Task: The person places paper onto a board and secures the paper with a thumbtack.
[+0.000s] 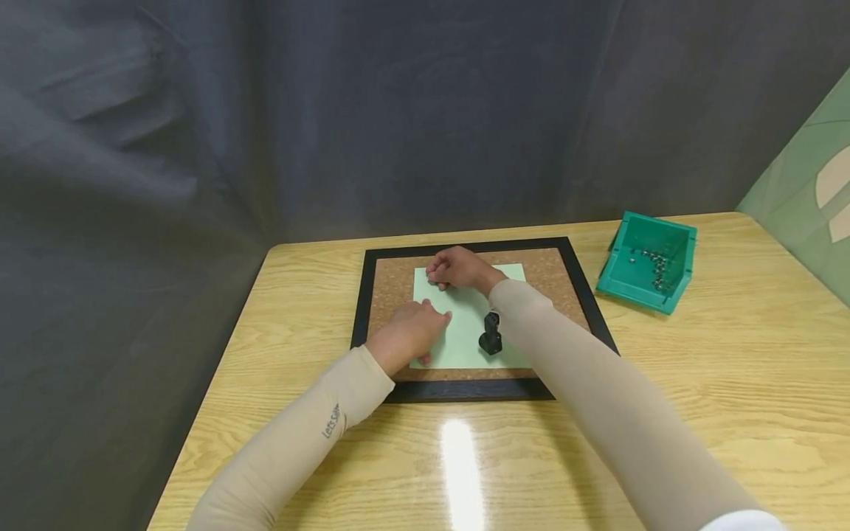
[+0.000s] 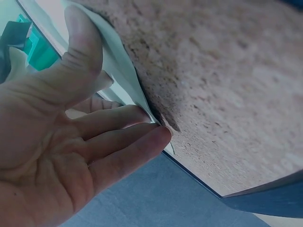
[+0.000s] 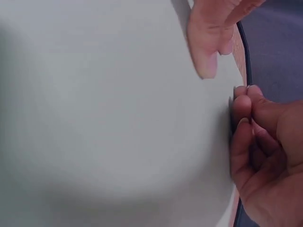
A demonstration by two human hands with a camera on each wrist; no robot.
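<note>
A pale green sheet of paper (image 1: 468, 346) lies on a cork board (image 1: 547, 269) with a black frame (image 1: 465, 391). My left hand (image 1: 415, 328) rests at the sheet's left edge with its fingers spread. In the left wrist view, the straight fingertips (image 2: 158, 135) touch the edge, where the paper lifts slightly off the cork. Near the sheet's far left corner is my right hand (image 1: 458, 267), fingers curled and thumb against fingertips (image 3: 242, 105). They press at the paper's edge in a pinch; whatever sits between them is hidden.
A green bin (image 1: 637, 284) with several small shiny metal pieces (image 1: 657, 265) stands right of the board. By the right cuff is a small black device (image 1: 491, 338), above the paper. A dark curtain (image 1: 425, 118) hangs behind the wooden table (image 1: 730, 354).
</note>
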